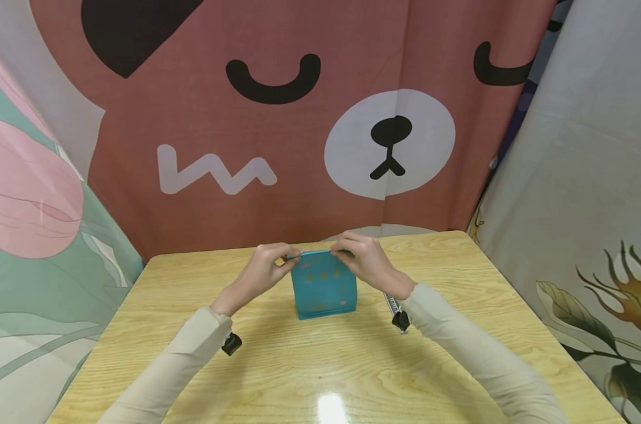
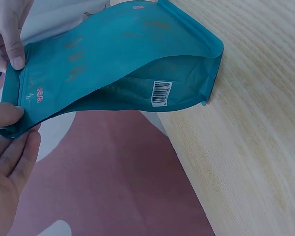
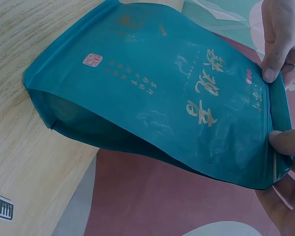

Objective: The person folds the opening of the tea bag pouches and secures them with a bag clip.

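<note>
A teal pouch (image 1: 323,288) with gold lettering stands upright on the table, its base on the wood. My left hand (image 1: 270,268) pinches one top corner between thumb and fingers. At the other top corner, my right hand (image 1: 370,262) grips the same edge. A narrow strip along that top edge bends over, as the right wrist view shows on the pouch (image 3: 177,93). The side gusset gapes inward, and a barcode (image 2: 161,93) is printed on it. In the left wrist view the thumbs press flat on the pouch's front, with fingers behind it.
On the wooden table (image 1: 299,365), a small black-and-white striped item (image 1: 391,303) lies right of the pouch, partly hidden by my right wrist. Behind the table's far edge hangs a curtain (image 1: 204,118) with a bear face. Patterned cloths hang on both sides.
</note>
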Available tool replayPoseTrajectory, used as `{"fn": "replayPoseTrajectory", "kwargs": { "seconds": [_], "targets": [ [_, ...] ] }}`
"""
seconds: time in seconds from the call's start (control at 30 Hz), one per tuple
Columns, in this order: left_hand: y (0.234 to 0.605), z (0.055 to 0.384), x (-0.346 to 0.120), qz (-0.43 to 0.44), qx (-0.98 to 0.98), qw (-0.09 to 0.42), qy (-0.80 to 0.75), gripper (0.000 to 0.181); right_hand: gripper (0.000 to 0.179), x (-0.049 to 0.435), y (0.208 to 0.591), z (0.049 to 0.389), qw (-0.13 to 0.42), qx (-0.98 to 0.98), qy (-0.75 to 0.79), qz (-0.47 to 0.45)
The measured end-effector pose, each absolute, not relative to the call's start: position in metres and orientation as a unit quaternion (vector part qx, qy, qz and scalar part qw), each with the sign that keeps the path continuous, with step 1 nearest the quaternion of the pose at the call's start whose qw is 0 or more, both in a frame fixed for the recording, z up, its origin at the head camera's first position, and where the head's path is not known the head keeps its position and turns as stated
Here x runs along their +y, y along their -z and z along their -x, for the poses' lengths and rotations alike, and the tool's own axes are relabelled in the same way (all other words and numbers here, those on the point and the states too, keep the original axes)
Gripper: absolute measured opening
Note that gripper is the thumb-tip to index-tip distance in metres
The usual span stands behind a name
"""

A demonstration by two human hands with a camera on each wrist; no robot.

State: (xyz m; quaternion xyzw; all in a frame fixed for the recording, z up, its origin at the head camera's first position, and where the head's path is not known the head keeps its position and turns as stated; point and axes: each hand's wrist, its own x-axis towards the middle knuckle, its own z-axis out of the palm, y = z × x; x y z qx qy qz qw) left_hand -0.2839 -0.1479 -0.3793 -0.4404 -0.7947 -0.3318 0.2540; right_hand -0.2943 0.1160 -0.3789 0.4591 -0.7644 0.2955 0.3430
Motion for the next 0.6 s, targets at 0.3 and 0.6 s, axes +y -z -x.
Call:
{"fn": "replayPoseTrajectory", "kwargs": {
  "seconds": [0.3,0.6],
  "targets": [
    [0.3847,0.2843,-0.1472,0.436,-0.797,0.258,0.329,0.016,0.017,0.1133,0.3831,0.2966,0.359,-0.753,-0.291,-0.468],
    [0.3856,0.2849,-0.1459,0.433,-0.803,0.244,0.327,0.015,0.019,0.1119,0.3838,0.2958,0.357,-0.758,-0.284,-0.466]
  ]
}}
